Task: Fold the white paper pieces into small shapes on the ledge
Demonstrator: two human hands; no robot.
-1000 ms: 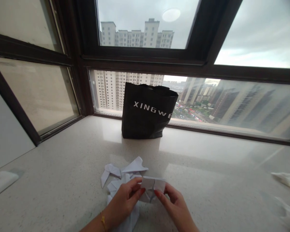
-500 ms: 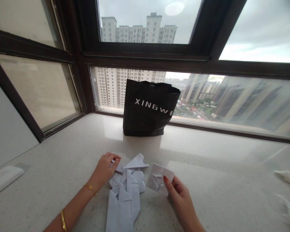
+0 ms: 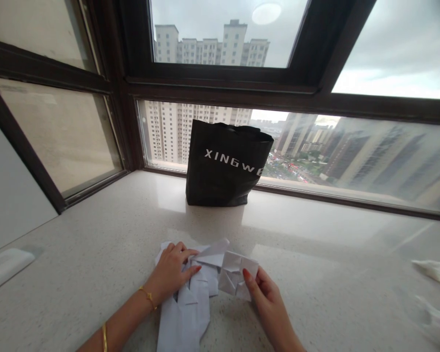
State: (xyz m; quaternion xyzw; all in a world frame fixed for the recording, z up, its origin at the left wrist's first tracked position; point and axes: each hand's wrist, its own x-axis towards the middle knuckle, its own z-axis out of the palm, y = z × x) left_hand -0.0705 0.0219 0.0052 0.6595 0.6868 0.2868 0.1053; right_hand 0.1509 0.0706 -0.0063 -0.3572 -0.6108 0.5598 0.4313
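Note:
Between the thumb and fingers of my right hand (image 3: 269, 298) is a square piece of folded white paper (image 3: 238, 274), with crossing creases and small flaps on its face. It is held up just right of a loose pile of folded white papers (image 3: 187, 313). My left hand (image 3: 174, 269) rests on the upper part of that pile, thumb and index finger apart and touching the sheets. Part of the pile lies hidden under the hand. One pointed folded piece (image 3: 214, 252) sticks out past the left fingertips toward the square.
A black bag (image 3: 227, 166) with white lettering stands upright by the window, beyond the papers, on the speckled white counter (image 3: 106, 234). A white object (image 3: 9, 269) lies at the left edge. Crumpled clear and whitish items (image 3: 436, 313) lie at the right edge.
My left hand has moved right and down over the pile, its fingers spreading and pushing some papers. My right hand has shifted slightly left with the folded square.

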